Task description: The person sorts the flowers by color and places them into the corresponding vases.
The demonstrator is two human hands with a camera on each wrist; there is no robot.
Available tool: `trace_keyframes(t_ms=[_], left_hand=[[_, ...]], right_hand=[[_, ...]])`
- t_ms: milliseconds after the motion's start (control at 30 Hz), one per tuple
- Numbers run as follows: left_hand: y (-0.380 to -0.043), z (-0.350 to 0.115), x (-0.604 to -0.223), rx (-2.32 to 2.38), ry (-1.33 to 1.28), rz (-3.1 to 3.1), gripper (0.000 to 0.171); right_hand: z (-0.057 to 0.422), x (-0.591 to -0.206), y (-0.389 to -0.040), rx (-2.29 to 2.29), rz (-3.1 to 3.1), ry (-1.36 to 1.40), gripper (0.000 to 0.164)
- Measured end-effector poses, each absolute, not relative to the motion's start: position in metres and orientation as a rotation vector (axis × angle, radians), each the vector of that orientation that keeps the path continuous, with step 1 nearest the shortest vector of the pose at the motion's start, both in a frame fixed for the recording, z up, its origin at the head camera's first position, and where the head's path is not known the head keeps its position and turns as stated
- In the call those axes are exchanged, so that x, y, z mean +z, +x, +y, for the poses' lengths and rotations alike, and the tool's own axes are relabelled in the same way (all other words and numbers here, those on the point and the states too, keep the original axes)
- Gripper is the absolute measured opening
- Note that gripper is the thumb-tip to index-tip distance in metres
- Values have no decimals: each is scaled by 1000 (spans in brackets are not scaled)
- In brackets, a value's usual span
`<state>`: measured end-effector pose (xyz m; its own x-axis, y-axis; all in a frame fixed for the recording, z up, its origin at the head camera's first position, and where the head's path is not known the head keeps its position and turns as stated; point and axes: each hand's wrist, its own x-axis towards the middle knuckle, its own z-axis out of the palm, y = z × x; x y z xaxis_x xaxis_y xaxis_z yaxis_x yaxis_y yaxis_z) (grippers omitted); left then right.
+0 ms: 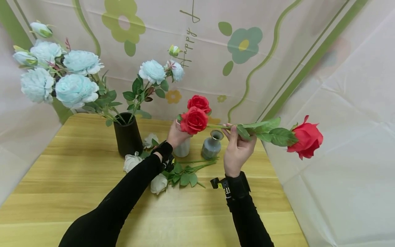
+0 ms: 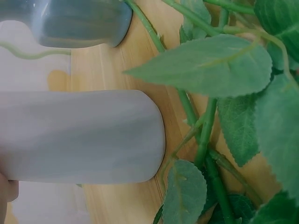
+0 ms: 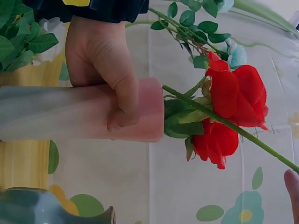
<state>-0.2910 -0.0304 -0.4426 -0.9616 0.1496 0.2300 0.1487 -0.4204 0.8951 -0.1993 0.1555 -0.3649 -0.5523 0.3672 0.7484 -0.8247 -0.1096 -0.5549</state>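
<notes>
My left hand (image 1: 178,136) grips a pale vase (image 3: 56,112) near its pink upper end, thumb wrapped over the side. Two red roses (image 1: 193,120) stand in that vase, their blooms just above its rim. In my right hand (image 1: 239,151), thumb and fingers pinch the stem of another red rose (image 1: 305,139). This rose lies sideways, bloom to the right and stem pointing left toward the vase. Its cut stem end (image 3: 166,87) shows close by the vase mouth in the right wrist view. Between the hands stands a small blue-grey vase (image 1: 211,148).
Several white roses (image 1: 158,184) with green stems lie on the wooden table (image 1: 197,219) in front of the vases. A black vase (image 1: 127,137) of light blue flowers (image 1: 77,91) stands at the left. Behind hangs a flower-printed cloth (image 1: 197,41).
</notes>
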Motion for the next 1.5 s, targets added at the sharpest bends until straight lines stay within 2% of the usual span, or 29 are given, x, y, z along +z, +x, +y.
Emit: trace_keyframes(t_ms=[100, 300, 567, 733, 1033, 1133, 1267, 1400, 1467, 1500], left_hand=[[-291, -31, -442, 2516, 496, 1896, 81], [-291, -33, -440, 2301, 708, 2316, 72], [-291, -33, -444, 2328, 681, 2281, 70], [-290, -32, -445, 2339, 671, 2293, 62], [-291, -32, -444, 2327, 703, 2343, 76], [-291, -32, -442, 2313, 689, 2376, 78], [-287, -32, -439, 2263, 641, 2409, 68], [-285, -33, -438, 2226, 619, 2422, 64], [-286, -33, -439, 2250, 624, 2380, 63], [-286, -33, -439, 2264, 634, 2356, 57]], right_hand=[[151, -364, -203, 1763, -1313, 582, 36], [143, -359, -207, 1736, -1406, 630, 30], [127, -350, -200, 1643, -1587, 716, 33], [120, -357, -208, 1595, -1629, 749, 32], [119, -380, -236, 1367, -1757, 668, 21], [116, -382, -240, 1348, -1784, 669, 24], [111, -385, -244, 1322, -1807, 693, 35], [108, -391, -245, 1320, -1884, 679, 36], [110, -415, -262, 1340, -1922, 672, 39], [111, -424, -270, 1340, -1918, 681, 40]])
